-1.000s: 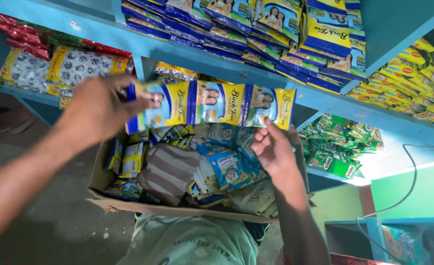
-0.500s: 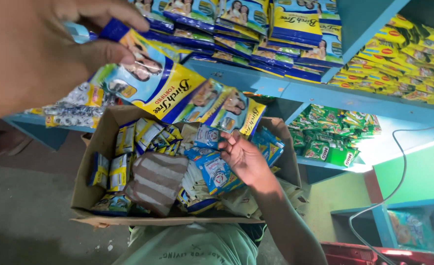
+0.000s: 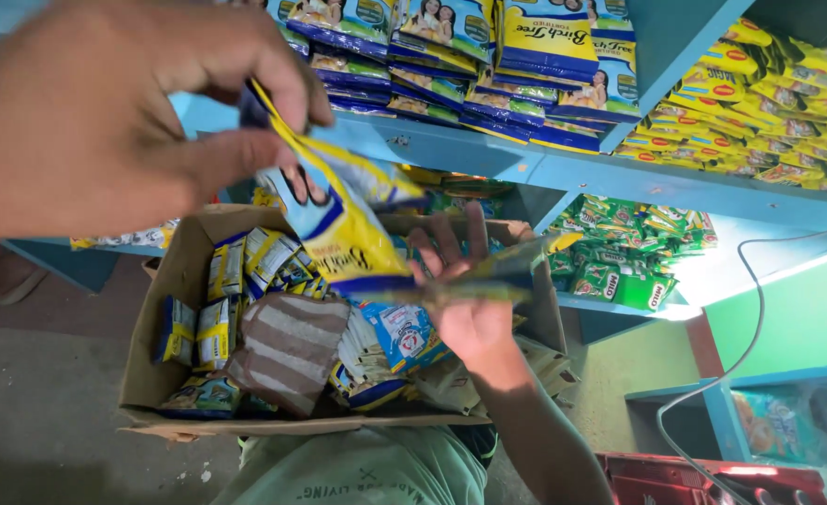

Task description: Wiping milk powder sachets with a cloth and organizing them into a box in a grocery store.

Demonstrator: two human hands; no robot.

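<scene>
My left hand (image 3: 105,112) is raised close to the camera at the upper left, pinching the top of a strip of yellow and blue sachets (image 3: 343,229). The strip hangs down and runs right across my right hand (image 3: 469,313), which holds its lower end with the fingers spread upward. Both hands are above an open cardboard box (image 3: 165,374) resting on my lap. The box holds several packets: yellow and blue ones, white and blue ones and a brown striped one (image 3: 287,346).
Blue shelves (image 3: 563,178) rise in front of me. Stacked blue and yellow packets (image 3: 544,47) fill the top shelf, yellow packets (image 3: 769,122) sit at the right and green packets (image 3: 628,252) lie lower. A grey cable (image 3: 759,299) hangs at the right and a red crate (image 3: 703,477) stands below.
My left hand has lifted the sachet strip up from the shelf toward the camera. My right hand has risen from the box to hold the strip's lower end.
</scene>
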